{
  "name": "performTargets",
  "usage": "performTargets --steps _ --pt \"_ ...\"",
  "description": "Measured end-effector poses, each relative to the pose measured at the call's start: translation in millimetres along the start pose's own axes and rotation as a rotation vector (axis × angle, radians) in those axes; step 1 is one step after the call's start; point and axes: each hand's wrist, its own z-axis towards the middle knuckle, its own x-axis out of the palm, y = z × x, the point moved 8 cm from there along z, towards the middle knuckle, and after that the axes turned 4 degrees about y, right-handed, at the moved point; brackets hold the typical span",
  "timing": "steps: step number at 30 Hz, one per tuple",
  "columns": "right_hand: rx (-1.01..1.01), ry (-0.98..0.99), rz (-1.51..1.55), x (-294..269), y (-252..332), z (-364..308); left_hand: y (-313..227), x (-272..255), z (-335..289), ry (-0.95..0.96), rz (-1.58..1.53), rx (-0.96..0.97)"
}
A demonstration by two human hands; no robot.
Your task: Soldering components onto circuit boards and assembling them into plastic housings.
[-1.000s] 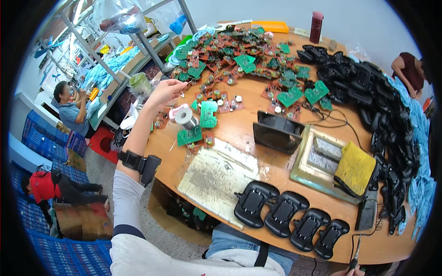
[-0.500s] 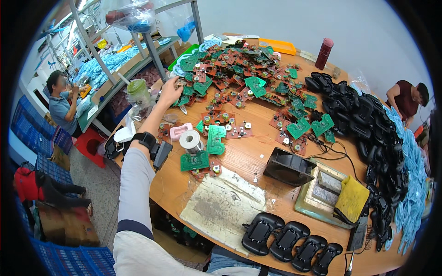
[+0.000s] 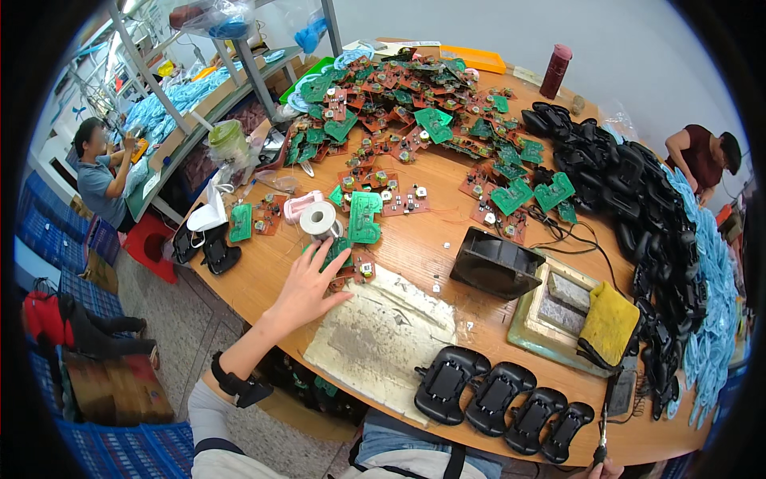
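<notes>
My left hand reaches over the worktable with its fingers spread. Its fingertips lie on or just above a green circuit board, partly hidden by them, next to a spool of solder wire. Another green board lies just beyond. At the lower right edge, my right hand is only partly visible, closed round the handle of a soldering iron whose metal end points away from me. A worn white pad lies below my left hand.
A heap of red and green circuit boards covers the far table. Black controller shells line the near edge; more are piled right. A black fan stands beside a tray with a yellow cloth. Two people work farther off.
My left hand has come back from the board heap to the board by the solder spool. My right hand has come into view at the soldering iron.
</notes>
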Motion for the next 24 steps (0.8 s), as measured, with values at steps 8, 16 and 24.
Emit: performTargets --steps 8,16,24 --pt "0.022 -0.017 0.012 -8.6 -2.5 -11.3 7.2 10.8 -25.1 0.218 -0.129 0.008" --pt "0.009 0.004 0.023 -7.4 -6.6 -13.5 -5.9 6.0 3.8 0.054 0.195 0.186" --pt "0.074 -0.045 0.096 -12.1 -10.6 -11.2 -30.3 -8.4 -17.8 0.124 0.212 0.305"
